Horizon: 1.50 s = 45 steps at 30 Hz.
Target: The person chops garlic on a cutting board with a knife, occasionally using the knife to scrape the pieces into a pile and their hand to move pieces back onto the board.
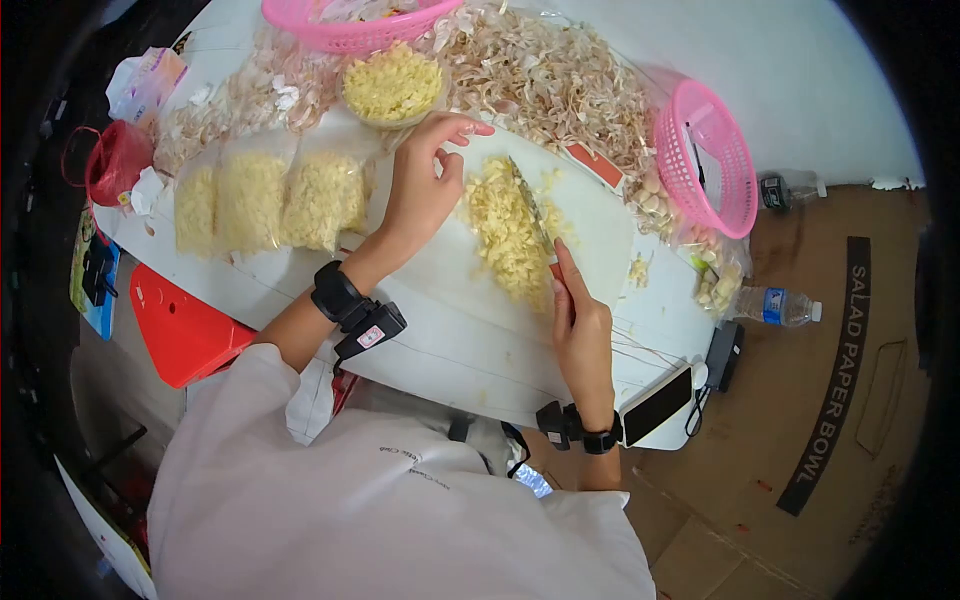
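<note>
My right hand (583, 335) grips a knife (531, 202) by its handle. The blade lies along the right side of a pile of chopped garlic (503, 235), with bits stuck to it. Under the pile is a white cutting board (600, 240). My left hand (428, 178) hovers left of the garlic, its fingers loosely bent and apart, nothing visible in them. Just beyond it stands a bowl heaped with chopped garlic (392, 85). To its left lie several clear bags of chopped garlic (252, 195).
Garlic skins (545, 75) cover the far part of the table. A pink basket (705, 160) stands right, another pink basket (350, 35) at the back. A phone (657, 405) lies at the near right edge. A red stool (180, 325) is left, a water bottle (778, 306) right.
</note>
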Tool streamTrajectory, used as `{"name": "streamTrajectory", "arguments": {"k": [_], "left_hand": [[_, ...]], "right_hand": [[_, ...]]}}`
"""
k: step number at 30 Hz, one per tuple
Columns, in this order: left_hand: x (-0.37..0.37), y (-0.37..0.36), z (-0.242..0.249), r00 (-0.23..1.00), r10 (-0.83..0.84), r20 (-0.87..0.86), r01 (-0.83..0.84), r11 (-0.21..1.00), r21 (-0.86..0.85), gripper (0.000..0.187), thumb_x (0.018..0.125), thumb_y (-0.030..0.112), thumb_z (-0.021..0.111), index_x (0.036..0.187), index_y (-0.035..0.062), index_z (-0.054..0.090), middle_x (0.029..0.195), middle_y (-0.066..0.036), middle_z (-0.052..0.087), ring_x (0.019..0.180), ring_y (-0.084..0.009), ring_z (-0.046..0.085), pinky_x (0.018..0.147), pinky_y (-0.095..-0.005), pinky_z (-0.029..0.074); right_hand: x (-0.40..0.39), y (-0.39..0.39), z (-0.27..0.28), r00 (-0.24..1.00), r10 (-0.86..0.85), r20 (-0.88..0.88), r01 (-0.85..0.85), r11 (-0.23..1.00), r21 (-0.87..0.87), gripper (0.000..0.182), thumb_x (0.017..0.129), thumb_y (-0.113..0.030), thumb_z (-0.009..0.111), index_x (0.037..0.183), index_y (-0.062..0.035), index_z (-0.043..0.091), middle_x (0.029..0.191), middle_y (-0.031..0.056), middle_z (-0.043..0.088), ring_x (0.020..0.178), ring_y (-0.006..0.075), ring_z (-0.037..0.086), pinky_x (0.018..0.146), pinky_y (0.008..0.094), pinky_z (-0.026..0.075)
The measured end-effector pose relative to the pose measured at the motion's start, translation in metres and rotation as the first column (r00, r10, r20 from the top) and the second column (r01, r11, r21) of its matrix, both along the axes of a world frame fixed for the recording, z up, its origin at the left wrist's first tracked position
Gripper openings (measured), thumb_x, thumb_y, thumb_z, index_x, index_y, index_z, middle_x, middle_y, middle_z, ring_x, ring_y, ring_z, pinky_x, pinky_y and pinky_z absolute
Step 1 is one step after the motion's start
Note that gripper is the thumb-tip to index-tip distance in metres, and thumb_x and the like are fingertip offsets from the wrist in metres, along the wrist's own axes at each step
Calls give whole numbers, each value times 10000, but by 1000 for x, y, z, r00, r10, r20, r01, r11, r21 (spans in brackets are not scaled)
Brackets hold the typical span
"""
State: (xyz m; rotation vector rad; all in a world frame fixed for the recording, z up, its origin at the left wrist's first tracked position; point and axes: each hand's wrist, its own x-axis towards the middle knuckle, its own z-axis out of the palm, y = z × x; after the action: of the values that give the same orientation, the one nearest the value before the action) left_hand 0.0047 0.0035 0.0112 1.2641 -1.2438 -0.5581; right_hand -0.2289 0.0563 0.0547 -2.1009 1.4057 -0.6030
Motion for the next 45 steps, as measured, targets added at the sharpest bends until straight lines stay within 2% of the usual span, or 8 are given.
{"name": "streamTrajectory", "arguments": {"k": [17,20,23,28,35,37,41,45], "left_hand": [[1,-1,-1,1000,9,8,-10,1000,14,478,746,-161,384,1079,39,662,1126,-41,663,946,-134,590,767,-238,461],[1,-1,0,1000,4,16,-5,999,45,476,752,-154,389,1086,43,666,1135,-39,663,958,-129,585,765,-239,464],[0,-1,4,998,14,58,-14,1000,4,503,726,-173,374,1063,47,675,1092,-79,656,972,-198,610,748,-272,458],[-9,3,13,922,-150,357,182,982,-58,502,835,-87,384,1266,62,596,1349,-123,542,1305,-301,459,1095,-401,318],[-5,1,9,904,-81,420,113,992,-52,457,896,-15,472,1343,64,521,1416,-136,463,1373,-344,344,1136,-456,244],[-4,2,9,845,-41,532,61,998,-19,443,913,14,499,1352,67,509,1442,-133,427,1381,-354,319,1134,-474,247],[-5,3,9,807,-54,588,47,999,28,449,924,28,517,1370,78,496,1504,-111,378,1419,-350,272,1160,-455,218],[-4,3,9,804,-39,593,30,999,25,442,922,47,548,1360,78,498,1481,-117,393,1408,-365,274,1151,-468,222]], "right_hand": [[4,6,6,1000,9,5,-10,991,131,507,948,3,522,1432,-138,465,1065,231,679,952,333,693,810,346,526],[3,5,-1,996,79,-52,-79,997,1,547,919,-48,577,1436,-178,456,850,214,668,703,381,643,622,427,509],[4,4,3,992,120,-43,-116,989,93,566,917,6,560,1441,-180,453,1022,229,676,887,376,677,749,401,537],[3,4,2,979,147,-143,-139,988,67,581,908,-19,582,1442,-205,449,982,200,686,804,378,664,690,421,530],[1,7,-2,972,177,-152,-170,984,57,592,894,-19,592,1440,-202,454,960,186,692,768,370,662,676,421,531],[-1,5,-12,970,220,-106,-228,972,-60,556,933,-121,591,1459,-195,429,652,133,562,548,318,562,517,432,456],[-2,4,-8,969,221,-111,-227,973,-46,555,930,-121,594,1456,-192,433,656,132,565,550,318,564,520,430,458],[-2,4,0,978,183,-100,-179,983,50,572,890,-6,590,1427,-159,466,948,197,680,771,359,659,676,411,528]]}}
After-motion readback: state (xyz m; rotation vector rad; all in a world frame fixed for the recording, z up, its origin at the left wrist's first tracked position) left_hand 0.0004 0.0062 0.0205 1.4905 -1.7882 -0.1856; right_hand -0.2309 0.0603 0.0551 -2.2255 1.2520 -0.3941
